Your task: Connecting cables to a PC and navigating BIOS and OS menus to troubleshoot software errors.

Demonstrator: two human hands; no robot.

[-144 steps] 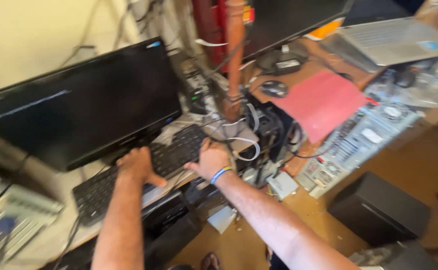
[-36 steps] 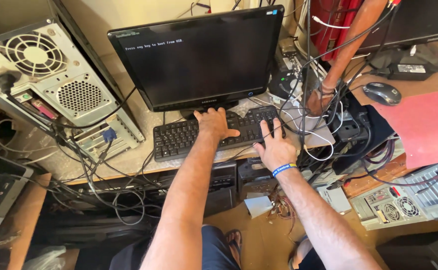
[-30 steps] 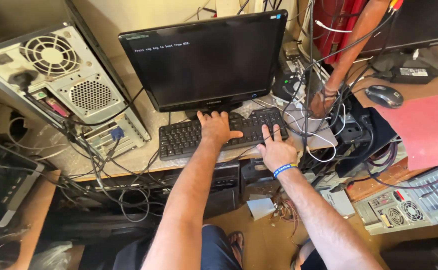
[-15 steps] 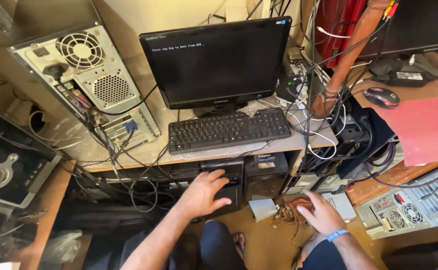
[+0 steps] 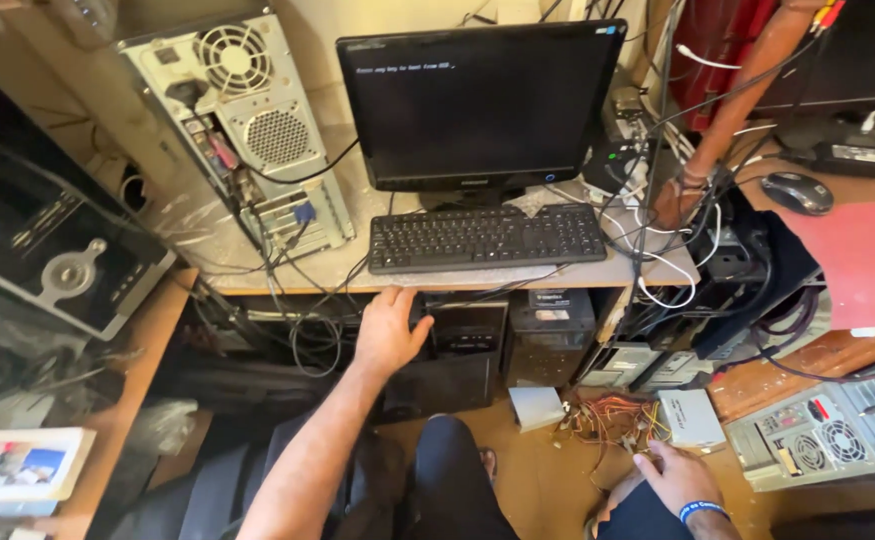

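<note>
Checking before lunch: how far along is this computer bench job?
Done: the monitor is on, showing one text line. In hand: left hand reaches the black tower under the desk, right hand by the loose wires. Left: keyboard untouched.

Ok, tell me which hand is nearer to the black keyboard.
The left. The left hand is just below the front edge of the black keyboard, under the desk's lip. The right hand is far lower down, near the floor beside a tangle of wires.
</note>
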